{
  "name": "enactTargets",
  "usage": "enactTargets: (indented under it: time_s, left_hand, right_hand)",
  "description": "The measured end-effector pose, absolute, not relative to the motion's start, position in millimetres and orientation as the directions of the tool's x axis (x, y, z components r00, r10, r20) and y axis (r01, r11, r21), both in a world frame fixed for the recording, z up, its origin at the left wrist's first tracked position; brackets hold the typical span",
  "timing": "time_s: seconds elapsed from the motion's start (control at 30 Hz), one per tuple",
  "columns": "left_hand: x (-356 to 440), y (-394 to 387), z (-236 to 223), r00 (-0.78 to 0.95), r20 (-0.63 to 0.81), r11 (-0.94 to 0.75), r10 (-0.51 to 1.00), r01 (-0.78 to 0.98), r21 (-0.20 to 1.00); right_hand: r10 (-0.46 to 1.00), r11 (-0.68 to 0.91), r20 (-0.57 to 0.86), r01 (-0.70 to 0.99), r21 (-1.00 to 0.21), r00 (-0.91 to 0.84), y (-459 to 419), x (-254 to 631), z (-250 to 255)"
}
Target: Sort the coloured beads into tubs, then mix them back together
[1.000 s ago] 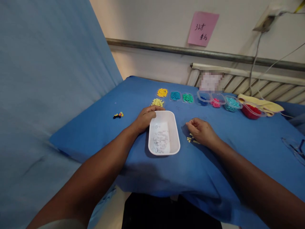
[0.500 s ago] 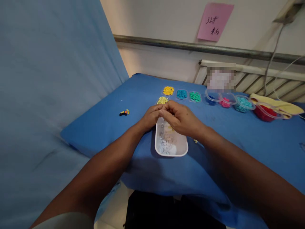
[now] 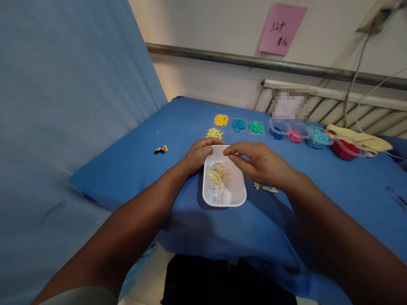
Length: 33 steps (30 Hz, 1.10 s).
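A white plastic tub (image 3: 239, 199) stands on the blue-covered table in front of me, with many small pale yellow and white pieces (image 3: 218, 178) inside. My left hand (image 3: 200, 156) is closed on the tub's far left corner, thumb over the rim and fingers along the far edge. Over the far right part of the tub is my right hand (image 3: 260, 160), its thumb and forefinger stretched out and slightly apart; nothing shows between them. Beneath my right hand, a few pale yellow pieces (image 3: 269, 189) lie on the table beside the tub.
Behind the tub, clear containers hold pale yellow (image 3: 214, 134), yellow (image 3: 221, 120), blue (image 3: 238, 125) and green pieces (image 3: 255, 128). Farther right stand containers of pink (image 3: 295, 136), turquoise (image 3: 318, 138) and red pieces (image 3: 346, 149), near a yellow cloth (image 3: 372, 140). Black and yellow pieces (image 3: 161, 149) lie left.
My hands were together above the tub's far edge. Now the right hand has moved right and its fingers have parted, while the left rests on the rim. More of the tub's contents shows.
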<state>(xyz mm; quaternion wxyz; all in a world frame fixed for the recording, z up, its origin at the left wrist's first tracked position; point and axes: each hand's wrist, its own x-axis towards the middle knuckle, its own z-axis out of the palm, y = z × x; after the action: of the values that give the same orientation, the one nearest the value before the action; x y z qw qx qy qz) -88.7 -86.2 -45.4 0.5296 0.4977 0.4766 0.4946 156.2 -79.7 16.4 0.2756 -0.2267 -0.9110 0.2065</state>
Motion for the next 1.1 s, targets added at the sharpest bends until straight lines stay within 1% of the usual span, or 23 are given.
enactTargets:
  time_s: [0.07, 0.13, 0.17, 0.23, 0.3, 0.37, 0.5, 0.63, 0.73, 0.8, 0.87, 1.0, 1.1]
  left_hand:
    - [-89, -86, -45, 0.032, -0.034, 0.036, 0.999, -0.061, 0.997]
    - [-90, -85, -47, 0.018, -0.044, 0.045, 0.999, -0.067, 0.997]
    - [-90, -84, -47, 0.019, -0.048, 0.049, 0.999, -0.069, 0.996]
    - [-91, -82, -49, 0.025, -0.051, 0.053, 0.998, -0.06, 0.997]
    - [-93, -80, -50, 0.034, -0.047, 0.049, 0.998, -0.043, 0.998]
    - [-94, -78, -51, 0.041, -0.043, 0.044, 0.998, -0.04, 0.998]
    - [-96, -77, -53, 0.042, -0.036, 0.039, 0.998, -0.065, 0.997]
    - [-98, -76, -56, 0.046, -0.023, 0.025, 0.999, -0.041, 0.999]
    - [-98, -75, -58, 0.05, -0.019, 0.02, 0.999, -0.029, 0.999]
    - [-97, -75, -57, 0.051, -0.023, 0.025, 0.998, -0.032, 0.999]
    - [-96, -76, -55, 0.051, -0.028, 0.03, 0.998, -0.034, 0.999]
    - [-94, -77, -51, 0.051, -0.025, 0.027, 0.998, -0.03, 0.999]
    - [-93, -78, -50, 0.046, -0.029, 0.03, 0.999, -0.022, 0.999]
  right_hand:
    - [0.621, 0.765, 0.373, 0.432, -0.477, -0.689, -81, 183, 11]
    - [0.672, 0.729, 0.245, 0.564, -0.389, -0.699, -85, 209, -2]
    - [0.666, 0.733, 0.183, 0.589, -0.34, -0.723, -88, 219, -10]
    - [0.608, 0.783, 0.149, 0.557, -0.278, -0.78, -98, 233, -27]
    - [0.532, 0.837, 0.161, 0.488, -0.246, -0.831, -109, 238, -42]
    - [0.488, 0.866, 0.195, 0.445, -0.229, -0.851, -115, 240, -51]
    - [0.481, 0.875, 0.262, 0.439, -0.203, -0.837, -114, 251, -57]
    - [0.478, 0.878, 0.26, 0.444, -0.18, -0.839, -112, 271, -57]
    - [0.519, 0.854, 0.275, 0.475, -0.212, -0.809, -116, 283, -60]
    - [0.557, 0.829, 0.297, 0.497, -0.255, -0.776, -119, 289, -62]
    - [0.593, 0.8, 0.286, 0.512, -0.312, -0.753, -118, 292, -60]
    - [0.652, 0.723, 0.166, 0.539, -0.432, -0.74, -111, 292, -48]
    - [0.703, 0.627, 0.063, 0.576, -0.524, -0.708, -102, 291, -43]
